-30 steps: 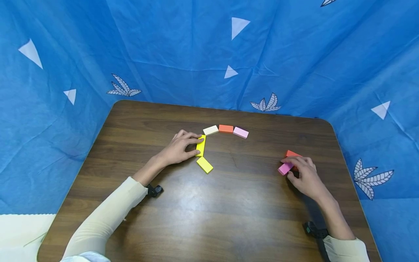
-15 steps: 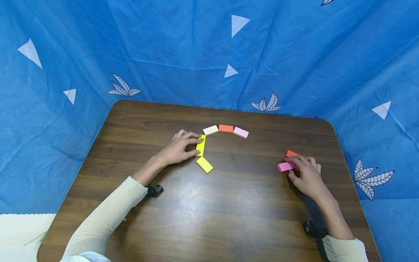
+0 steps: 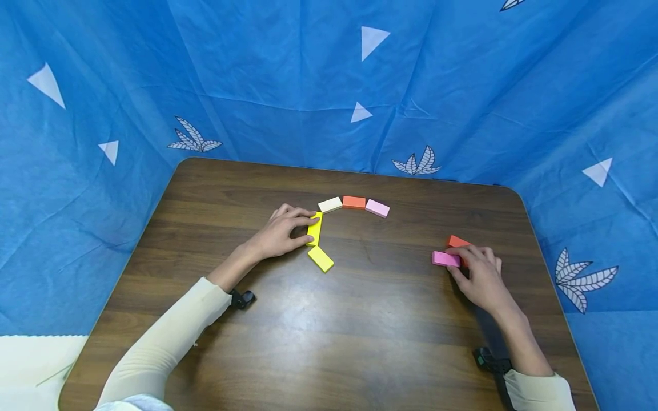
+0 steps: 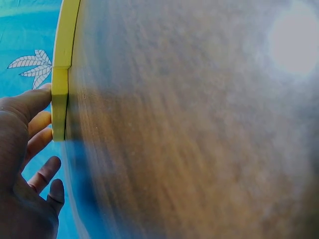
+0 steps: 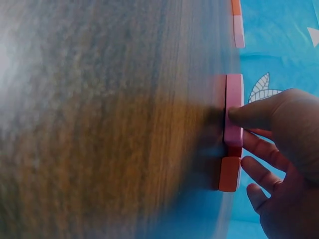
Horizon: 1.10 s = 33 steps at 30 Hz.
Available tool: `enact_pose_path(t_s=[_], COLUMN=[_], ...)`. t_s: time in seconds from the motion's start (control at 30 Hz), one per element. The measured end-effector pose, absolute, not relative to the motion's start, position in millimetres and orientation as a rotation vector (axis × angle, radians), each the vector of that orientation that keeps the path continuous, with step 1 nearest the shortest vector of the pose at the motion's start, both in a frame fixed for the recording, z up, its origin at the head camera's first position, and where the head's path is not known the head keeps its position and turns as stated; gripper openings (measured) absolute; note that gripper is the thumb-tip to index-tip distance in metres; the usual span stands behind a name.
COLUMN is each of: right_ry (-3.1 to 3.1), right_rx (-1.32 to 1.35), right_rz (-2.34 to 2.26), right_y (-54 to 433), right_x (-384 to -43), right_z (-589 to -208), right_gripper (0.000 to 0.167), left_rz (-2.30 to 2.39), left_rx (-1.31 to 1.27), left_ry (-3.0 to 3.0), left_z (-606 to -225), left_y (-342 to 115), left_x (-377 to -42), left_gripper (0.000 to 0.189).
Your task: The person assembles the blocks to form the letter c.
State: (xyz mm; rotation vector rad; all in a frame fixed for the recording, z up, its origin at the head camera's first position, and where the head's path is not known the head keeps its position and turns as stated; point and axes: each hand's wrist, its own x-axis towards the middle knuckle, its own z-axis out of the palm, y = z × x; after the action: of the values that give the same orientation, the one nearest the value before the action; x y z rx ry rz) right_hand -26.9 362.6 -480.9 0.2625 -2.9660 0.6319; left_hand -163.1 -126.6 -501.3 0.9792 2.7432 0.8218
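Note:
My left hand (image 3: 277, 235) rests its fingertips and thumb on a yellow block (image 3: 315, 229) lying on the table. A second yellow block (image 3: 321, 259) lies slantwise at its near end. At the right, my right hand (image 3: 483, 281) pinches a pink block (image 3: 443, 258); in the right wrist view the thumb lies on the near face of that pink block (image 5: 233, 132). Just behind it is an orange-red block (image 3: 457, 241), partly covered by the fingers. An orange block end (image 5: 229, 174) and a red strip show below the pink one; whether they are one piece I cannot tell.
A cream block (image 3: 330, 204), an orange block (image 3: 354, 202) and a pale pink block (image 3: 377, 208) form a curved row behind the yellow ones. The brown wooden table (image 3: 329, 331) has rounded far corners. A blue patterned cloth (image 3: 288, 85) hangs around it.
The pink block in my right hand has turned from slanted to nearly level across the view and shifted slightly left. My left hand stays on the yellow block.

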Motion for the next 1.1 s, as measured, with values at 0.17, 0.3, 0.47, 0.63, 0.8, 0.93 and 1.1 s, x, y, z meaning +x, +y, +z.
enact_pose_path(t_s=[0.17,0.3,0.47,0.63,0.8,0.93,1.1], right_ry=[-2.963,-2.962,-2.945,-2.923,-2.924,-2.923,-2.913], right_rx=[0.261,0.259,0.272,0.296,0.31,0.333,0.367], right_rz=[0.666,0.686,0.711,0.708,0.709,0.731,0.761], right_y=[361,360,357,350,343,338,332], right_x=[-28,-29,-31,-33,-35,-37,-39], right_z=[-481,-483,-484,-484,-484,-484,-484], right_gripper=[0.038,0.036,0.035,0.034,0.033,0.031,0.029], left_rz=[0.823,0.819,0.815,0.814,0.816,0.816,0.817], left_rx=[0.974,0.969,0.965,0.962,0.962,0.964,0.978], left_ry=[2.744,2.737,2.738,2.736,2.734,2.732,2.736], left_z=[-501,-500,-500,-500,-500,-500,-500], left_y=[-126,-126,-126,-126,-127,-128,-128], left_x=[-164,-164,-165,-166,-165,-165,-165], left_gripper=[0.052,0.053,0.054,0.054,0.054,0.053,0.052])
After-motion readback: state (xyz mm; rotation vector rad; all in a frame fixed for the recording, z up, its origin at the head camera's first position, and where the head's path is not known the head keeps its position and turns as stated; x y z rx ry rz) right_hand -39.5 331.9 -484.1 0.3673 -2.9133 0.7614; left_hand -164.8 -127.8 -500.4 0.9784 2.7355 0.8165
